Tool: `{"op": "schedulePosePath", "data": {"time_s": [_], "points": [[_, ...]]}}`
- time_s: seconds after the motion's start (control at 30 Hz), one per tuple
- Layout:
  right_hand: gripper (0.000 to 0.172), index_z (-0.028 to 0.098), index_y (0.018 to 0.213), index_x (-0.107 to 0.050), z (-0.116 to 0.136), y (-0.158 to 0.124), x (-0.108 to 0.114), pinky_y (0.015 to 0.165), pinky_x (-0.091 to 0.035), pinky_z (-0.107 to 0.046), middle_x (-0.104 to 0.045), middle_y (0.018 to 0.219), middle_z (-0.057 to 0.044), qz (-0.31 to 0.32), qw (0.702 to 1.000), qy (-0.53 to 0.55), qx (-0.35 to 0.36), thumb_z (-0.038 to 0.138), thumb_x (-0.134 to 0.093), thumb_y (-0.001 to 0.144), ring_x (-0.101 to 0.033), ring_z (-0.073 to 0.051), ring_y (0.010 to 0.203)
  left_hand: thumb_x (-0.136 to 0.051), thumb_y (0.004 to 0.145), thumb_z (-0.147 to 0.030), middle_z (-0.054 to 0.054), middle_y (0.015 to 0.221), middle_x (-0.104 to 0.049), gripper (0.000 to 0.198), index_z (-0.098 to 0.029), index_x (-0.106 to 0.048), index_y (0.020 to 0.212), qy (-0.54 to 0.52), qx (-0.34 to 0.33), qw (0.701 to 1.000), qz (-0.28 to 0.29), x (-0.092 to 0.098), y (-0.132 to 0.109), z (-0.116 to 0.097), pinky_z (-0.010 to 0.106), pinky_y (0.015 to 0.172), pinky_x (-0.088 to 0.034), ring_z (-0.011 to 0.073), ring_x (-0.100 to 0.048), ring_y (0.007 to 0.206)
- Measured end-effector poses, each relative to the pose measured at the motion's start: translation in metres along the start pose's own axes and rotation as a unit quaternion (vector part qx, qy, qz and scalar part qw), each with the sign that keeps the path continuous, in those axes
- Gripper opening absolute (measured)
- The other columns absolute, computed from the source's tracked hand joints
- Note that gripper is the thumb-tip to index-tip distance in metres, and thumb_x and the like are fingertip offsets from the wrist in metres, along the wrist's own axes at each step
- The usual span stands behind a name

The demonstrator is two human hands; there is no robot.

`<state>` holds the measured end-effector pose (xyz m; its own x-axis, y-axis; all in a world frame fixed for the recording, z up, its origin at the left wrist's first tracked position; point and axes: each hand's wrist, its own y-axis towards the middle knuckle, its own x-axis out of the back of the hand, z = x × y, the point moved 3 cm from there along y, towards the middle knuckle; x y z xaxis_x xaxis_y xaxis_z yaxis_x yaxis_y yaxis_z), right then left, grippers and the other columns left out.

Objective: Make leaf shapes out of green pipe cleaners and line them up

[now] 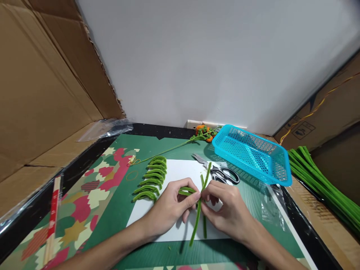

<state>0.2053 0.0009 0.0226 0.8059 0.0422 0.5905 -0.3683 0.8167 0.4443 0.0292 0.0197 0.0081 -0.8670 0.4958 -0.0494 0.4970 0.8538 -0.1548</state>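
Note:
Green pipe cleaners (197,219) cross between my two hands above a white sheet (180,168). My left hand (176,198) pinches them from the left, with a folded green loop showing behind its thumb. From the right, my right hand (222,200) has its thumb and fingers closed on the strands where they cross. Beyond the right hand lie scissors (218,170) with black and grey handles. A row of several curved green pipe cleaner pieces (153,174) rests along the sheet's left edge.
A blue plastic basket (253,161) stands at the back right. Behind the sheet lies a long-stemmed orange flower (202,131). A bundle of green pipe cleaners (323,183) lies at the far right. Chopsticks in a red wrapper (53,217) lie left. Cardboard (45,67) borders the left side.

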Motion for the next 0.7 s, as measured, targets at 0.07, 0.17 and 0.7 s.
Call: {"op": "schedulePosePath", "data": {"time_s": [0.07,0.17,0.7], "points": [[0.013,0.02,0.086,-0.064,0.004,0.001,0.005,0.055,-0.041,-0.024,-0.062,0.074,0.0,-0.028,0.998,-0.042,0.041,0.009,-0.062,0.092,-0.056,-0.013,0.06,-0.076,0.094,-0.044,-0.006,0.066,-0.061,0.03,-0.019,-0.062,0.09,-0.028,-0.001,0.999,-0.016,-0.001,0.001,0.001,0.012,0.036,-0.031,0.005,-0.051,0.04],[0.012,0.018,0.1,-0.068,0.007,0.002,0.01,0.057,-0.047,-0.027,-0.069,0.082,-0.003,-0.073,0.987,-0.094,0.107,0.009,-0.062,0.096,-0.061,-0.015,0.063,-0.075,0.094,-0.049,-0.007,0.064,-0.059,0.033,-0.019,-0.061,0.092,-0.044,0.002,0.999,-0.026,0.0,0.003,0.0,0.011,0.03,-0.026,0.0035,-0.046,0.033],[0.019,0.013,0.112,-0.072,-0.008,0.001,0.01,0.07,-0.062,-0.03,-0.079,0.1,-0.011,-0.075,0.971,-0.101,0.203,0.003,-0.062,0.1,-0.075,-0.02,0.084,-0.072,0.094,-0.053,-0.007,0.042,-0.057,0.036,-0.019,-0.064,0.099,-0.013,0.015,0.999,-0.036,0.006,0.002,0.002,0.009,0.031,-0.026,0.0048,-0.039,0.029]]}}
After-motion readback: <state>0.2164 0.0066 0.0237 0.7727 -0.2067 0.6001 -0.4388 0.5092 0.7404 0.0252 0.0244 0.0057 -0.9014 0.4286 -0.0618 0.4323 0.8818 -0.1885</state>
